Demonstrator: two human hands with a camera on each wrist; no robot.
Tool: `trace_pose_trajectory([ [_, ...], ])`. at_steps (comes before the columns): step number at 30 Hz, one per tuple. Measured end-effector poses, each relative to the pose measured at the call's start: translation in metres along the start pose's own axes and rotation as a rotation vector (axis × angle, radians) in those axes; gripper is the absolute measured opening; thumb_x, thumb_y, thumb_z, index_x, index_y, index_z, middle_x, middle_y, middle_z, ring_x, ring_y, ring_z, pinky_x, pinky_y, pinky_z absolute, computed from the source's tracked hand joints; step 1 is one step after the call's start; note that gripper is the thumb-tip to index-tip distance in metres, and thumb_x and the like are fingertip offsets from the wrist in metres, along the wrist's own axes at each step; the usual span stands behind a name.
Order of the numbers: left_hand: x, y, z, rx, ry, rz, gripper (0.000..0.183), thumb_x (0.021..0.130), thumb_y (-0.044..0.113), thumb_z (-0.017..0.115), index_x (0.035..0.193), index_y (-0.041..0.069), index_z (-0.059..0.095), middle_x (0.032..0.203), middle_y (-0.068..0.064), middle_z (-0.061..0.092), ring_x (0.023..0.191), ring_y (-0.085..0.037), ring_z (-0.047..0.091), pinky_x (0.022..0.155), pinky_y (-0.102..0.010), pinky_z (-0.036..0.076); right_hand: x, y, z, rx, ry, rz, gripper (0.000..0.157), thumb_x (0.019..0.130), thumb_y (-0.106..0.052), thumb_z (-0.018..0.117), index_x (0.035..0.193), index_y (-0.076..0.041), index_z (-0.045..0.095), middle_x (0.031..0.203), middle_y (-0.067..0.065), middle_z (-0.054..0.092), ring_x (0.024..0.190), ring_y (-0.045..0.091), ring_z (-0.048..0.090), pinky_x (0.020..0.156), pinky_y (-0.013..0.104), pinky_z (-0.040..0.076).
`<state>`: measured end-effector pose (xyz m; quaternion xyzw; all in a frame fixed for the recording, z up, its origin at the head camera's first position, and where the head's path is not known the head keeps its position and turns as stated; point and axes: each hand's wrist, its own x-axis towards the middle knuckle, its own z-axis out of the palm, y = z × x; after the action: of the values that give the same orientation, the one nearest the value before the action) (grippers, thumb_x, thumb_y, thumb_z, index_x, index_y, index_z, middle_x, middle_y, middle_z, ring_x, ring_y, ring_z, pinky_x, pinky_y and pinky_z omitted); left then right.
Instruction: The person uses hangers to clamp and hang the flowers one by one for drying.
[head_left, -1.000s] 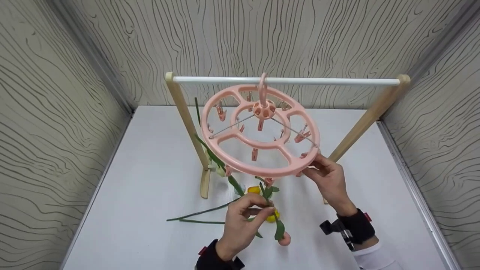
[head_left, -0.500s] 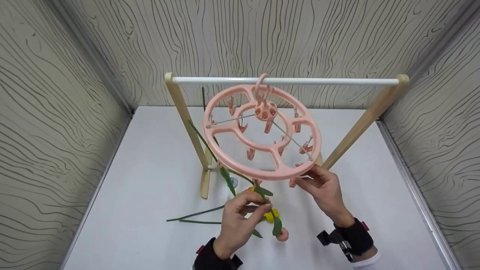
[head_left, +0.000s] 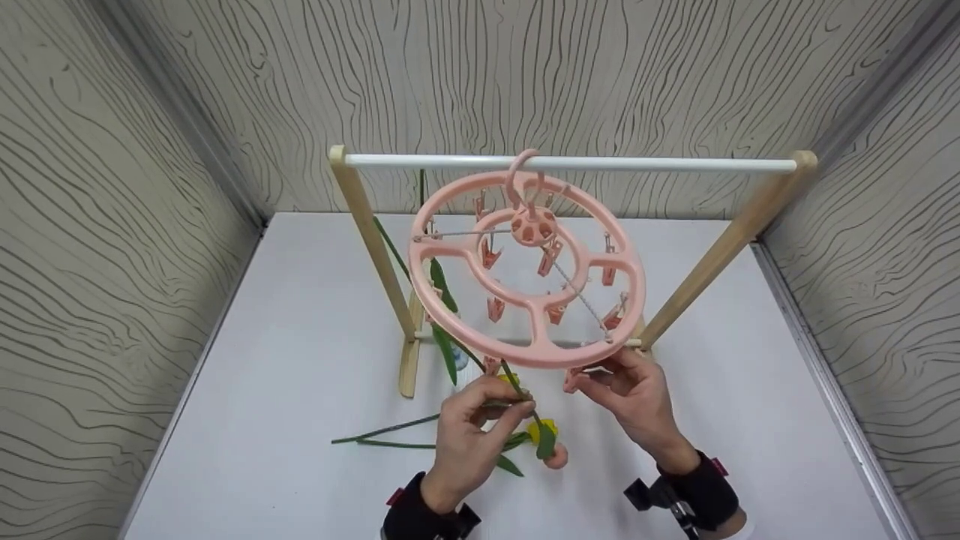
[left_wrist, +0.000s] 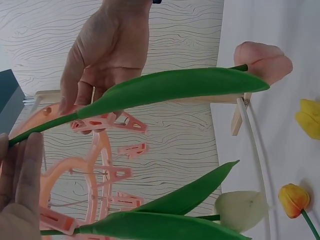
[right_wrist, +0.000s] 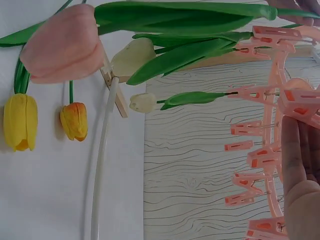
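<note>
My left hand (head_left: 472, 435) pinches the green stem of a pink tulip (left_wrist: 262, 62), whose flower hangs downward past a long leaf. A round pink clip hanger (head_left: 525, 354) hangs by its hook over a white rod. At the hanger's near right edge, my right hand (head_left: 637, 397) pinches one of its pink clips (right_wrist: 300, 102). The tulip's stem is a short way left of that clip in the head view. Two white tulips, a larger one (right_wrist: 134, 59) and a smaller one (right_wrist: 144, 103), hang upside down from clips on the hanger's left side.
The rack's white rod (head_left: 675, 163) runs between two wooden posts, the left one (head_left: 371, 240) and the right one (head_left: 720, 255). Below the hanger, a yellow tulip (right_wrist: 20, 122) and an orange-yellow tulip (right_wrist: 74, 121) lie on the white table. Several unused clips dangle from the ring.
The hanger has turned clockwise seen from above, carrying the clipped stems round at the left. My right hand has moved left and nearer with its clip. My left hand has shifted slightly left with the tulip.
</note>
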<state>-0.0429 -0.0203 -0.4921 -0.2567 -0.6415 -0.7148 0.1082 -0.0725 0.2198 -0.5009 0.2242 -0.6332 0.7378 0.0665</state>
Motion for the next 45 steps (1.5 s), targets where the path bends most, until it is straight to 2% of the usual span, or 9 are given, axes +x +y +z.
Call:
trace_pose_trajectory([
  [8, 0.0, -0.003, -0.002, 0.023, 0.016, 0.025, 0.008, 0.098, -0.004, 0.075, 0.106, -0.002, 0.073, 0.098, -0.023, 0.073, 0.089, -0.016, 0.079, 0.077, -0.035, 0.071, -0.007, -0.003, 0.016, -0.027, 0.032, 0.014, 0.049, 0.091, 0.027, 0.064, 0.136, 0.007, 0.064, 0.11, 0.002, 0.076, 0.098, 0.013, 0.078, 0.09, 0.024, 0.068],
  [13, 0.0, -0.002, -0.003, 0.047, 0.027, 0.018, 0.008, 0.098, -0.004, 0.076, 0.104, -0.001, 0.073, 0.098, -0.022, 0.074, 0.09, -0.013, 0.078, 0.077, -0.035, 0.071, -0.011, -0.003, 0.026, -0.062, 0.049, -0.018, 0.049, 0.088, 0.028, 0.065, 0.131, 0.004, 0.067, 0.108, -0.001, 0.076, 0.098, 0.01, 0.078, 0.092, 0.023, 0.067],
  [17, 0.0, -0.001, -0.003, 0.053, 0.031, 0.037, 0.008, 0.097, -0.005, 0.076, 0.102, -0.001, 0.072, 0.097, -0.022, 0.074, 0.093, -0.009, 0.077, 0.077, -0.034, 0.071, -0.013, -0.005, 0.033, -0.06, 0.06, -0.037, 0.048, 0.086, 0.028, 0.067, 0.128, 0.005, 0.067, 0.107, -0.001, 0.076, 0.098, 0.011, 0.077, 0.092, 0.024, 0.067],
  [23, 0.0, -0.002, -0.003, 0.098, 0.045, 0.057, 0.007, 0.096, -0.003, 0.078, 0.101, 0.0, 0.073, 0.097, -0.02, 0.074, 0.094, -0.01, 0.078, 0.077, -0.033, 0.071, -0.015, -0.005, 0.042, -0.069, 0.067, -0.072, 0.05, 0.085, 0.029, 0.069, 0.13, 0.005, 0.068, 0.112, 0.0, 0.078, 0.1, 0.011, 0.078, 0.093, 0.023, 0.067],
  [25, 0.001, -0.002, -0.003, 0.116, 0.052, 0.06, 0.007, 0.096, -0.003, 0.078, 0.101, 0.0, 0.074, 0.097, -0.02, 0.075, 0.094, -0.011, 0.078, 0.077, -0.033, 0.071, -0.016, -0.005, 0.044, -0.067, 0.062, -0.094, 0.051, 0.085, 0.029, 0.068, 0.131, 0.007, 0.066, 0.114, 0.001, 0.078, 0.102, 0.012, 0.078, 0.094, 0.023, 0.067],
  [28, 0.001, -0.002, -0.003, 0.128, 0.057, 0.059, 0.008, 0.095, -0.004, 0.079, 0.101, 0.0, 0.074, 0.097, -0.019, 0.075, 0.095, -0.01, 0.078, 0.077, -0.033, 0.071, -0.017, -0.005, 0.046, -0.076, 0.072, -0.095, 0.054, 0.085, 0.029, 0.069, 0.133, 0.005, 0.067, 0.117, -0.002, 0.079, 0.104, 0.01, 0.078, 0.094, 0.023, 0.067],
  [34, 0.002, -0.004, -0.003, 0.123, 0.057, 0.082, 0.01, 0.095, -0.006, 0.078, 0.102, 0.0, 0.074, 0.099, -0.02, 0.076, 0.097, -0.01, 0.078, 0.076, -0.032, 0.071, -0.016, -0.003, 0.049, -0.054, 0.06, -0.123, 0.047, 0.087, 0.027, 0.07, 0.129, 0.006, 0.069, 0.116, -0.002, 0.08, 0.105, 0.01, 0.079, 0.094, 0.022, 0.066],
  [40, 0.003, -0.005, -0.001, 0.106, 0.063, 0.108, 0.012, 0.094, -0.009, 0.076, 0.103, -0.001, 0.074, 0.1, -0.023, 0.075, 0.096, -0.01, 0.077, 0.075, -0.031, 0.071, -0.016, -0.004, 0.052, -0.063, 0.07, -0.114, 0.047, 0.088, 0.026, 0.07, 0.127, 0.0, 0.072, 0.116, -0.005, 0.081, 0.105, 0.009, 0.079, 0.092, 0.022, 0.067],
  [45, 0.005, -0.004, 0.001, 0.11, 0.061, 0.117, 0.015, 0.093, -0.011, 0.077, 0.104, -0.001, 0.075, 0.1, -0.021, 0.075, 0.091, -0.012, 0.078, 0.074, -0.03, 0.07, -0.015, -0.004, 0.053, -0.051, 0.056, -0.138, 0.046, 0.087, 0.028, 0.069, 0.127, 0.006, 0.071, 0.118, -0.004, 0.081, 0.105, 0.009, 0.079, 0.092, 0.022, 0.067],
])
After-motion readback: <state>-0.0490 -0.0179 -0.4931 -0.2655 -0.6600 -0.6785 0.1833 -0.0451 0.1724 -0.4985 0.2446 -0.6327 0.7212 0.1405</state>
